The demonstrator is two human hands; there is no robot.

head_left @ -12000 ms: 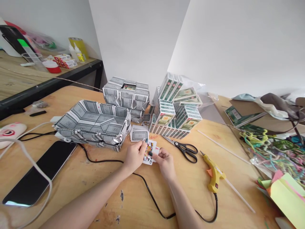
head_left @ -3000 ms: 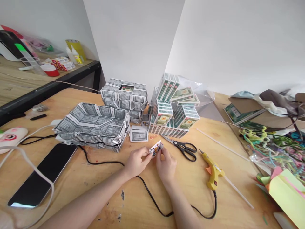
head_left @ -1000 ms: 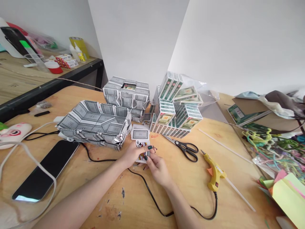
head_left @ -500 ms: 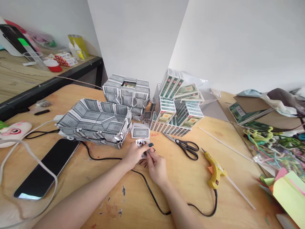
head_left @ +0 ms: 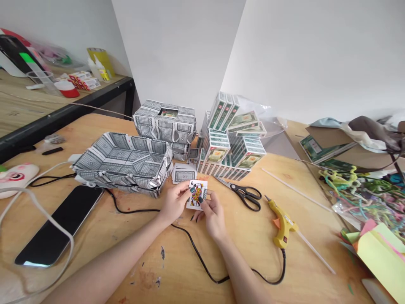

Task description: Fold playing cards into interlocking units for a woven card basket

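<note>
A playing card (head_left: 196,195), a queen face up, is held above the table between both hands. My left hand (head_left: 175,202) pinches its left side, thumb on the face. My right hand (head_left: 213,213) grips the right side, its thumb on the lower part of the face; a patterned piece shows behind the card there. Just beyond lies a small stack of cards (head_left: 184,175), backs up. To the left sits an open tray (head_left: 126,162) made of folded cards. A box (head_left: 167,122) of folded cards stands behind it.
Card packs (head_left: 218,150) are stacked at the back. Black scissors (head_left: 247,196) and a yellow glue gun (head_left: 284,226) lie to the right; the gun's black cord (head_left: 196,249) runs below my hands. A phone (head_left: 60,226) lies at left. Coloured paper (head_left: 382,249) is at the right edge.
The queen card has turned more upright, and more of its face shows. My right hand has shifted slightly right, with its thumb now on the card's face.
</note>
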